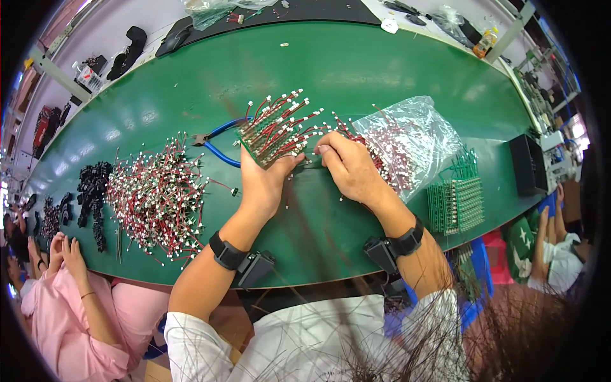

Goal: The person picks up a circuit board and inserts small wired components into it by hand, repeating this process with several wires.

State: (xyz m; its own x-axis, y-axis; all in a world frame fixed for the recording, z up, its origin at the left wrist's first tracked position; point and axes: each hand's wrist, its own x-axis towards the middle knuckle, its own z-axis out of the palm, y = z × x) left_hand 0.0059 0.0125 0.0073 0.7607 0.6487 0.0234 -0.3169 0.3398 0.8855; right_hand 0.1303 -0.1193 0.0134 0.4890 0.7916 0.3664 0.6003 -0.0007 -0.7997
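Note:
My left hand (262, 184) grips a green circuit board panel (249, 148) from below, tilted up off the table. Rows of red wires with white plugs (286, 124) stand out from the panel. Just right of it, my right hand (351, 169) is closed in a pinch, thumb and fingertips together; what it holds, if anything, is too small to make out. Behind the panel lie blue-handled cutters (221, 155), partly hidden by it. Beyond my right hand, loose red wires with white plugs (382, 156) spill from a clear plastic bag (417, 130).
A large heap of red wires with white plugs (156, 194) covers the left of the green table (331, 60). Black cables (94, 191) lie farther left. Green boards (455, 207) are stacked at right, near a black bin (527, 164). A person in pink (83, 312) sits at left.

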